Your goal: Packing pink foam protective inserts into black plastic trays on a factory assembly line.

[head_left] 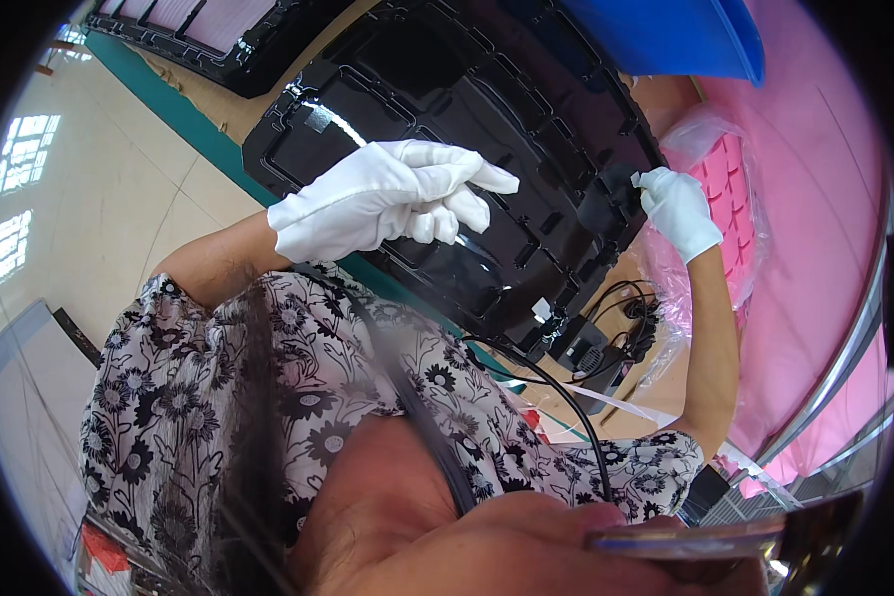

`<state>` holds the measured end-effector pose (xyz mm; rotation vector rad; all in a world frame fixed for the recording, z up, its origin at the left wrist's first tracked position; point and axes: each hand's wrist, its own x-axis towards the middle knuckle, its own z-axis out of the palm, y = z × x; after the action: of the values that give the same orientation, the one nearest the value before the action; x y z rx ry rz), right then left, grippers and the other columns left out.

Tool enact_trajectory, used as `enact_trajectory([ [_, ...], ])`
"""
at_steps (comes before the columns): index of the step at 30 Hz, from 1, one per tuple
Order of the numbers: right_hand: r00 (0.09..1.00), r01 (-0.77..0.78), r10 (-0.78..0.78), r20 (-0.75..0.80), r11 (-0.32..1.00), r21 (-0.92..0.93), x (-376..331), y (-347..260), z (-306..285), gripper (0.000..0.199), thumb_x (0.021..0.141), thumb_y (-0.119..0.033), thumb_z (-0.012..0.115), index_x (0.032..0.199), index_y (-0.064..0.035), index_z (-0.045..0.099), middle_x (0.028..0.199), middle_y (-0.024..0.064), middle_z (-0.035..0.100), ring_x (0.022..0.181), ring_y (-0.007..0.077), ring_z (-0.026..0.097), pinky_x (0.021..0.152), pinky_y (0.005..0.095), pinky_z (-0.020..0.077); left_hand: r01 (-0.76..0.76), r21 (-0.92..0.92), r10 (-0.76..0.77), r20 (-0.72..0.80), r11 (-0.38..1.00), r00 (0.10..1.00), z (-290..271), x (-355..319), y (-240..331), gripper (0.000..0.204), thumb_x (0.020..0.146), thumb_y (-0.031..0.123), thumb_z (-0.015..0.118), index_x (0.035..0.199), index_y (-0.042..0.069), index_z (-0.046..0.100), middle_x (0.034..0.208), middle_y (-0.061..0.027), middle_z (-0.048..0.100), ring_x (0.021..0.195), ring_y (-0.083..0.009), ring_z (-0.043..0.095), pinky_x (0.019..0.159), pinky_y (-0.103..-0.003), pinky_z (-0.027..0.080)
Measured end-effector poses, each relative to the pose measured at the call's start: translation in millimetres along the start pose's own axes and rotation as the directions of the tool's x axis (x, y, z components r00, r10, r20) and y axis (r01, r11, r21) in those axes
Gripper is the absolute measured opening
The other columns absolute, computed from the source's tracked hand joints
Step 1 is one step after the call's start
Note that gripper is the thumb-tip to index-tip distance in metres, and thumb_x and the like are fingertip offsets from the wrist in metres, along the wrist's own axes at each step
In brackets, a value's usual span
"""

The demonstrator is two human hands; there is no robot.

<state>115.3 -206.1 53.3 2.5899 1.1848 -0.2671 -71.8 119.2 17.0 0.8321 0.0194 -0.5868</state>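
Over the wooden worktop (230,107), a large glossy black moulded panel (487,109) lies flat, ribbed inner face up, filling most of the view between the two gloved hands. Left hand (372,199), in a white cotton glove, hovers above the panel's near left part; its fingers (467,179) are pinched narrow, thumb against forefinger, and something thin and clear seems to trail from them down toward the panel, though whether it is film or tape I cannot tell. Right hand (680,211), also white-gloved, reaches to the panel's right edge, fingers closed narrow on a small pale tab (636,179) at that edge, apparently touching the plastic. Gloves likely serve to keep prints off the shiny surface. Panel rests with its cavities upward, which gives access to the ribs and clips on that face. Small grey-white patches (320,119) sit stuck on the panel at upper left and near its lower corner (543,310). Just below that corner a black cable (566,397) loops past a small dark device (588,350). Pink foam sheeting in clear bag (730,169) lies right of the panel, probably padding. Blue plastic bin (666,35) sits at top right. A second black panel (219,40) lies well apart at top left. Floral sleeves (219,397) fill the lower frame.
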Motion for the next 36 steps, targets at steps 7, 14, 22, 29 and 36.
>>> enact_trajectory([
  [7, 0.984, -0.153, 0.150, 0.093, 0.988, 0.028, 4.2, -6.3, -7.5, 0.018, 0.078, -0.011, 0.053, 0.090, -0.0070, 0.067, 0.091, 0.0148, 0.064, 0.082, 0.0341, 0.061, 0.074, 0.0411, 0.0490, 0.029, 0.005, -0.029, -0.014, 1.000, 0.999, 1.7, -1.0, 0.3, 0.041, 0.097, 0.028, 0.045, 0.121, -0.003, 0.052, 0.083, -0.0037, 0.057, 0.065, -0.0033, 0.045, 0.061, -0.016, 0.041],
  [14, 0.962, -0.266, 0.250, 0.106, 0.946, 0.186, 1.9, -16.8, -15.7, 0.018, 0.083, -0.008, 0.051, 0.094, -0.0037, 0.065, 0.097, 0.0161, 0.062, 0.092, 0.0339, 0.059, 0.081, 0.0379, 0.0463, 0.007, -0.009, -0.007, -0.009, 1.000, 1.000, 2.1, -2.0, 0.4, 0.042, 0.096, 0.029, 0.046, 0.121, -0.004, 0.051, 0.083, -0.0036, 0.058, 0.065, -0.0038, 0.047, 0.061, -0.017, 0.042],
  [22, 0.969, -0.227, 0.208, 0.129, 0.961, 0.154, 5.4, 0.3, -1.1, 0.016, 0.084, -0.014, 0.055, 0.093, -0.0074, 0.066, 0.101, 0.0134, 0.062, 0.093, 0.0336, 0.059, 0.081, 0.0396, 0.0464, 0.026, -0.021, -0.026, 0.003, 0.999, 1.000, -1.8, 4.2, 1.3, 0.041, 0.096, 0.029, 0.045, 0.121, -0.003, 0.051, 0.083, -0.0039, 0.058, 0.065, -0.0039, 0.047, 0.062, -0.017, 0.042],
  [29, 0.838, -0.518, 0.534, 0.109, 0.719, 0.463, 6.2, 8.5, 13.5, 0.018, 0.085, -0.014, 0.053, 0.094, -0.0045, 0.065, 0.090, 0.0150, 0.065, 0.084, 0.0273, 0.062, 0.074, 0.0351, 0.0470, 0.024, -0.004, -0.024, -0.029, 1.000, 0.999, 5.4, 16.5, -1.7, 0.041, 0.098, 0.030, 0.041, 0.120, -0.003, 0.052, 0.083, -0.0017, 0.058, 0.064, -0.0004, 0.047, 0.055, -0.012, 0.039],
  [36, 0.798, -0.075, 0.601, -0.049, 0.181, 0.981, -9.8, -93.6, -19.4, 0.010, 0.081, 0.000, 0.060, 0.090, 0.0037, 0.065, 0.111, 0.0084, 0.062, 0.102, 0.0162, 0.058, 0.090, 0.0262, 0.0444, 0.003, -0.028, -0.004, -0.045, 1.000, 0.999, 5.0, 54.6, -22.6, 0.054, 0.091, 0.048, 0.049, 0.116, 0.000, 0.056, 0.098, -0.0088, 0.063, 0.074, -0.0057, 0.057, 0.059, -0.013, 0.044],
])
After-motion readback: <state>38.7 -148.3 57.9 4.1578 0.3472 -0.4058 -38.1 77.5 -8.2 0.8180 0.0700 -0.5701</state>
